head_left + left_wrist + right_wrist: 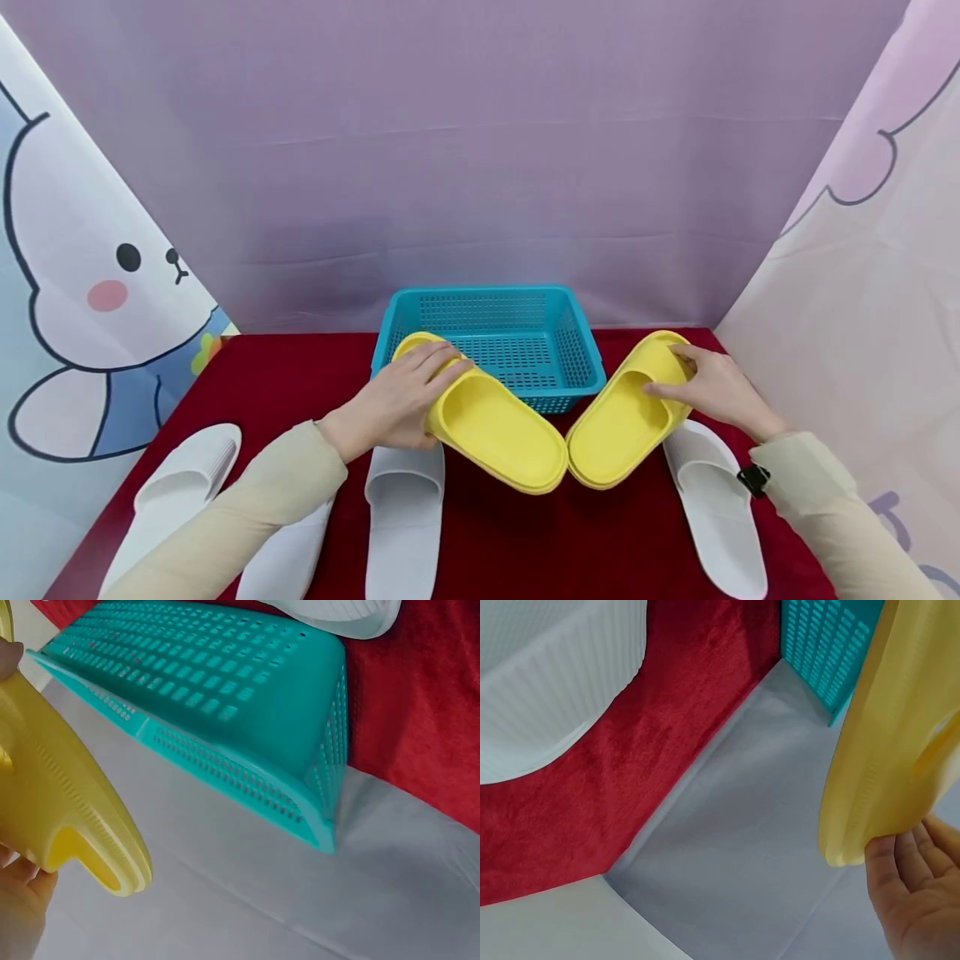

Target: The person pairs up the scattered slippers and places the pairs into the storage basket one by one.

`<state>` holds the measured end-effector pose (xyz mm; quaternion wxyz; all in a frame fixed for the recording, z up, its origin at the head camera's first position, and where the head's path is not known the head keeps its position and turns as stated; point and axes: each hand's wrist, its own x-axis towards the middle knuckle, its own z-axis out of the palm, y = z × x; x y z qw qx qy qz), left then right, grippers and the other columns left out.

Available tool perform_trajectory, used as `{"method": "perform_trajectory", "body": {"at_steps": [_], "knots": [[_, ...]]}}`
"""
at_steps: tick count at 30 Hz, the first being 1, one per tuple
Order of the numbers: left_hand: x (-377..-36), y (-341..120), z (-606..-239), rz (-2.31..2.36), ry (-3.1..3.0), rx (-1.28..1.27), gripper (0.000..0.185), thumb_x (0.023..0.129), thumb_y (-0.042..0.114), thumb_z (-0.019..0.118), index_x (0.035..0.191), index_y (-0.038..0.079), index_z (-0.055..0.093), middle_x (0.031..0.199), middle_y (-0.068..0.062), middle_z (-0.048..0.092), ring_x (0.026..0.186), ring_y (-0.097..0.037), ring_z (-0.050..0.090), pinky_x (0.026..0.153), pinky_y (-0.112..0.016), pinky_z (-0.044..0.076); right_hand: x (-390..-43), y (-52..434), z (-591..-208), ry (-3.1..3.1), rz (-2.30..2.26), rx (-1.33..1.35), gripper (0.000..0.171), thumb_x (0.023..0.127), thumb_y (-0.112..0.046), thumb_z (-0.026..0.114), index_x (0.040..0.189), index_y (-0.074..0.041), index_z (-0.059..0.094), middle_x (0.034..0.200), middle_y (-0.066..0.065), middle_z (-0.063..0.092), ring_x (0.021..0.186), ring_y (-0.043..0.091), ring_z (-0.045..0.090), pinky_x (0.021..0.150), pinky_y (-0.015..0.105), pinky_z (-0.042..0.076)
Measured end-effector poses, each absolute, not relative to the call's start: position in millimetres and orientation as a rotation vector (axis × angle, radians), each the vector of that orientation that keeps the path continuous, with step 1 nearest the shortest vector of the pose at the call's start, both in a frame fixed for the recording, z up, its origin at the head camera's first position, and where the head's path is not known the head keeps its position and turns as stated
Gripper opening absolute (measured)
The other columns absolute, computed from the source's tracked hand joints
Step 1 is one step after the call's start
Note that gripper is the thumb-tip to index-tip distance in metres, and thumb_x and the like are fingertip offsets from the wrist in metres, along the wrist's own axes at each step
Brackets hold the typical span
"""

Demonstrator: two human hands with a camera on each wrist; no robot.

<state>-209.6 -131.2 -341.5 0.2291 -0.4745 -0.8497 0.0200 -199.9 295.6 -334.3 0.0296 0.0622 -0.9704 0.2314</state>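
At about eight o'clock of the head view, a white slipper (180, 483) lies on the red cloth (300, 375), and a second one (285, 558) shows partly under the left sleeve. A third white slipper (403, 517) lies at about seven o'clock, just below the left hand (393, 404). That hand grips the strap end of the left yellow slipper (491, 429), fingers curled over the top and thumb beneath; in the left wrist view the slipper's ribbed sole (60, 802) fills the left edge, the palm under it. The slipper is tilted, its toe end over the near left corner of the teal basket (577, 333), which stands at the cloth's far edge, around twelve o'clock from the hands. The heels of the two yellow slippers meet at the centre, touching or nearly so; the view is too flat to be sure. The right yellow slipper (626, 417) slants up toward one o'clock, raised above the cloth. The right hand (716, 392) clasps its strap, fingers spread across the top. A fourth white slipper (716, 500) lies at four o'clock, below that hand.
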Motion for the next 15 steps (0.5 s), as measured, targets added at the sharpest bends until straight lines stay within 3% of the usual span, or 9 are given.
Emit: {"method": "perform_trajectory", "body": {"at_steps": [6, 15], "knots": [[-213.1, -140.9, -340.2, 0.075, -2.369, -1.162, 0.107, 0.047, 0.05, 0.081, 0.134, 0.008, 0.036, 0.129, -0.01, 0.044, 0.123, -0.026, 0.037, 0.105, -0.038, 0.035, -202.9, 297.7, -335.0, -2.94, 0.776, 0.085, 0.096, 0.072, -0.061, 0.064, 0.133, 0.009, 0.039, 0.12, 0.031, 0.051, 0.098, 0.035, 0.053, 0.075, 0.041, 0.051], [-218.0, -155.8, -340.1, -0.048, -2.381, -0.995, 0.108, 0.044, 0.045, 0.083, 0.133, 0.006, 0.036, 0.127, -0.013, 0.044, 0.121, -0.029, 0.039, 0.101, -0.042, 0.039, -207.4, 293.8, -334.5, -2.799, 0.833, -0.029, 0.092, 0.073, -0.058, 0.066, 0.133, 0.007, 0.04, 0.117, 0.032, 0.051, 0.096, 0.036, 0.049, 0.073, 0.038, 0.043]]}}
